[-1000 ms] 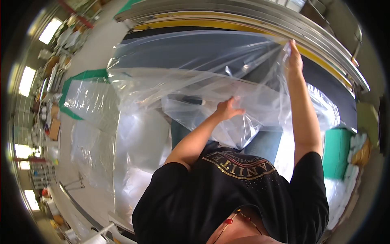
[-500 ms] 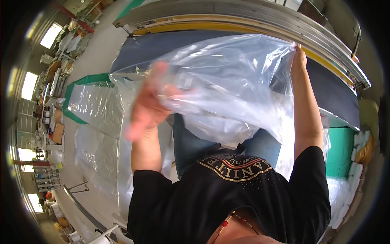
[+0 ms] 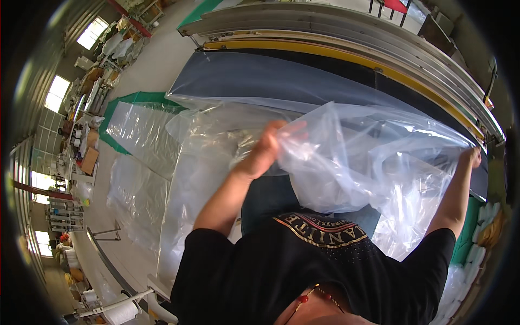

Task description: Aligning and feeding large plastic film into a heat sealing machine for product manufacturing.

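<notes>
- The clear plastic sheet [image 3: 374,162] billows between the left hand [image 3: 269,149] and the right hand [image 3: 472,157], filling the room straight ahead of the chest – nothing passes there without touching film.
- Beyond it, the dark table top [image 3: 281,81] lies bare toward its far edge, open to a reach over the sheet.
- The yellow-edged metal rail [image 3: 346,51] bounds that far side like a wall.
- To the left, more plastic sheets [image 3: 141,141] hang and pile over the green mat [image 3: 135,99], crowding that side.
- At the right, green and pale stacked goods [image 3: 485,227] stand close by the right arm.
</notes>
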A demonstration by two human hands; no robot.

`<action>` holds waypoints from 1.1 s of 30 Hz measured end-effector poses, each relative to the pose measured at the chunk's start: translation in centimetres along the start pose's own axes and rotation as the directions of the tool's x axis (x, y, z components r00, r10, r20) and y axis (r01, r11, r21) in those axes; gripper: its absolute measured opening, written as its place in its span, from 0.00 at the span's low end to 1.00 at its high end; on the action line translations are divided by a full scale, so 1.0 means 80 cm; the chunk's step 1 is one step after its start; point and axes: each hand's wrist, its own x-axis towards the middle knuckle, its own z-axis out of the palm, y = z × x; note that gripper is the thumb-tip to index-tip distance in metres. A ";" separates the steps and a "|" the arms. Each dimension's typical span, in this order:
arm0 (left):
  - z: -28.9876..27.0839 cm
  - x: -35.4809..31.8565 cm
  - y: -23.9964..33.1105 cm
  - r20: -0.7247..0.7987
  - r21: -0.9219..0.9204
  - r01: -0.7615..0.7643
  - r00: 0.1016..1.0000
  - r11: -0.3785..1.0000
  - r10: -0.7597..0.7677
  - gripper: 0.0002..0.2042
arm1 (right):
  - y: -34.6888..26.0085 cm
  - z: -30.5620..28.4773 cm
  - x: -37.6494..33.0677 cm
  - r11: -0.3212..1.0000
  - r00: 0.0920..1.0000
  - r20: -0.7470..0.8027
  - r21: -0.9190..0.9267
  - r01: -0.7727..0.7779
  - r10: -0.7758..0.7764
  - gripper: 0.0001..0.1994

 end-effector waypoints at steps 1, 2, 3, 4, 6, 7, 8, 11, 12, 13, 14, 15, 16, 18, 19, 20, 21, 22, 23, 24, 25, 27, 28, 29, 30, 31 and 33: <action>-0.027 0.004 -0.034 0.070 0.637 -0.028 0.997 0.770 -0.022 0.32 | 0.001 -0.015 0.041 0.994 1.000 -0.030 -0.109 -0.004 0.000 0.20; -0.028 -0.002 -0.069 0.018 0.789 0.035 0.997 0.613 -0.080 0.30 | 0.005 -0.029 0.078 0.994 0.991 -0.129 -0.113 0.007 -0.022 0.20; -0.022 -0.018 -0.098 -0.049 0.902 0.098 0.991 0.421 -0.125 0.28 | 0.012 -0.047 0.110 0.981 0.986 -0.147 -0.189 0.049 -0.078 0.19; -0.022 -0.031 -0.109 -0.171 0.828 0.366 0.886 0.425 -0.430 0.23 | 0.018 -0.058 0.122 0.976 0.984 -0.167 -0.217 0.028 -0.066 0.18; -0.024 -0.058 -0.119 -0.275 0.680 0.613 0.722 0.402 -0.635 0.13 | 0.028 -0.083 0.138 0.971 0.989 -0.103 -0.226 0.079 -0.105 0.17; -0.030 -0.069 -0.120 -0.311 0.641 0.613 0.758 0.462 -0.574 0.08 | 0.034 -0.086 0.151 0.969 0.988 -0.109 -0.235 0.080 -0.108 0.17; -0.045 -0.073 -0.119 -0.378 0.541 0.630 0.774 0.557 -0.509 0.09 | 0.034 -0.092 0.161 0.926 0.968 -0.019 -0.296 0.234 -0.251 0.17; -0.050 -0.045 -0.118 -0.223 0.351 0.588 0.809 0.729 -0.544 0.16 | 0.036 -0.106 0.177 0.786 0.884 0.173 -0.406 0.466 -0.435 0.18; -0.044 -0.035 -0.128 -0.141 0.339 0.649 0.750 0.680 -0.646 0.18 | 0.032 -0.095 0.130 0.801 0.890 0.231 -0.389 0.455 -0.394 0.18; -0.036 -0.027 -0.158 -0.078 0.185 0.675 0.734 0.714 -0.674 0.18 | 0.035 -0.093 0.115 0.785 0.877 0.271 -0.394 0.478 -0.397 0.19; -0.033 -0.020 -0.196 -0.017 0.027 0.686 0.728 0.727 -0.686 0.18 | 0.036 -0.084 0.097 0.772 0.860 0.315 -0.389 0.503 -0.401 0.20; -0.028 -0.020 -0.232 0.072 0.028 0.605 0.793 0.796 -0.605 0.18 | 0.030 -0.076 0.069 0.773 0.842 0.331 -0.351 0.529 -0.426 0.20; -0.022 -0.019 -0.261 0.172 0.019 0.524 0.837 0.852 -0.519 0.18 | 0.022 -0.077 0.049 0.769 0.826 0.335 -0.322 0.552 -0.452 0.19; 0.011 -0.015 -0.267 0.082 0.174 0.609 0.774 0.774 -0.627 0.17 | 0.014 -0.080 0.038 0.770 0.839 0.364 -0.361 0.526 -0.403 0.19; -0.027 -0.026 -0.307 0.214 0.132 0.462 0.851 0.877 -0.480 0.18 | 0.014 -0.073 0.027 0.787 0.842 0.339 -0.325 0.524 -0.420 0.19; -0.039 -0.019 -0.289 0.213 0.594 0.112 0.933 0.797 -0.290 0.17 | 0.017 -0.083 0.043 0.794 0.853 0.279 -0.321 0.516 -0.442 0.20; -0.063 -0.015 -0.249 0.316 0.872 -0.249 0.944 0.422 -0.097 0.16 | 0.020 -0.094 0.063 0.789 0.857 0.261 -0.339 0.512 -0.444 0.20; -0.084 -0.018 -0.217 -0.108 0.633 0.093 0.994 0.768 -0.032 0.12 | 0.021 -0.095 0.073 0.775 0.855 0.268 -0.363 0.517 -0.445 0.20; -0.123 -0.008 -0.174 -0.471 0.451 0.295 0.880 0.842 -0.056 0.11 | 0.021 -0.093 0.074 0.761 0.850 0.283 -0.382 0.524 -0.444 0.20; -0.091 0.004 -0.085 -0.655 -0.222 -0.050 0.747 0.974 -0.111 0.14 | 0.024 -0.099 0.073 0.746 0.842 0.288 -0.392 0.538 -0.456 0.20; -0.135 -0.013 -0.021 -0.658 -0.086 -0.107 0.752 0.991 0.024 0.15 | 0.025 -0.096 0.076 0.752 0.842 0.294 -0.381 0.538 -0.453 0.20; -0.182 -0.019 0.081 -0.553 0.699 0.033 0.659 0.714 0.511 0.10 | 0.029 -0.079 0.088 0.676 0.760 0.402 -0.359 0.643 -0.510 0.20; -0.214 -0.022 0.133 -0.494 0.869 0.424 0.766 0.255 0.412 0.10 | 0.030 -0.069 0.083 0.683 0.757 0.411 -0.342 0.645 -0.509 0.20; -0.206 -0.004 0.164 -0.375 0.859 0.467 0.853 -0.209 0.362 0.11 | 0.034 -0.064 0.079 0.648 0.735 0.459 -0.365 0.669 -0.500 0.19; -0.188 0.017 0.200 -0.297 0.674 0.388 0.921 -0.629 0.250 0.11 | 0.036 -0.060 0.075 0.609 0.710 0.507 -0.385 0.693 -0.488 0.19; -0.174 0.045 0.225 -0.223 0.574 0.438 0.897 -0.692 0.383 0.15 | 0.036 -0.056 0.070 0.612 0.704 0.514 -0.372 0.698 -0.490 0.19; -0.160 0.073 0.232 -0.137 0.460 0.501 0.856 -0.733 0.499 0.19 | 0.039 -0.054 0.074 0.584 0.736 0.528 -0.462 0.668 -0.424 0.19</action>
